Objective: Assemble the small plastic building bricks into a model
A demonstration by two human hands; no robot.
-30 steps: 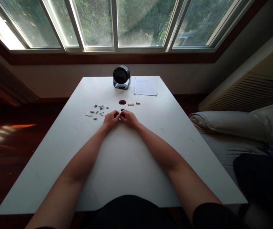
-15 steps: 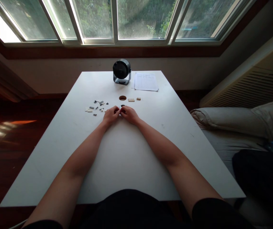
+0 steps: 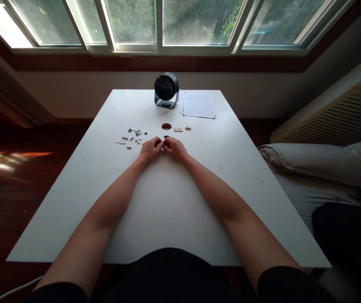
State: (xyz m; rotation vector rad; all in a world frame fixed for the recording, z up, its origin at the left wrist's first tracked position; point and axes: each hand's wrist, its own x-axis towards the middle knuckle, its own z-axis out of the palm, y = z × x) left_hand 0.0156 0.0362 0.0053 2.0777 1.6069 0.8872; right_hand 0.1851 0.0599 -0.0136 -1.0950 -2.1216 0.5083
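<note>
My left hand (image 3: 151, 149) and my right hand (image 3: 174, 148) meet over the middle of the white table, fingertips pinched close together. Between them is something small, mostly covered by the fingers; a dark and pale bit (image 3: 166, 136) shows just beyond them, too small to name. Left of my left hand lie several loose grey, black and white building-brick pieces (image 3: 125, 138). Past my right hand are a tan studded brick (image 3: 178, 129) and a smaller tan one (image 3: 188, 128).
The white table (image 3: 180, 210) has a round hole (image 3: 166, 126) beyond my hands. A black desk fan (image 3: 166, 89) stands at the far edge, with printed paper sheets (image 3: 199, 104) to its right. A cushioned seat (image 3: 313, 164) is on the right, below a window.
The whole view has shifted slightly, moving the table a little right and up in the picture. Both hands stay together in a pinch, with only slight finger movement.
</note>
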